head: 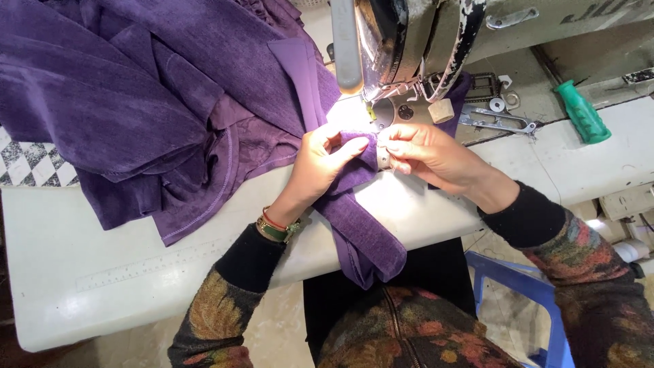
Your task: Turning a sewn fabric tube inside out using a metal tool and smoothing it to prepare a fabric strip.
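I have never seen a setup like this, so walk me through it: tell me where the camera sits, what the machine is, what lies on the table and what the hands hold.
The one picture comes from a camera on the person's head, looking down at their own two hands. The machine at the top is a sewing machine, its lamp lighting the needle area. It stands on a white table, where a big heap of purple cloth lies to the left. The left hand and right hand together pinch the end of a purple fabric strip just in front of the needle; the strip hangs over the table edge toward the lap. A green handle lies at the far right.
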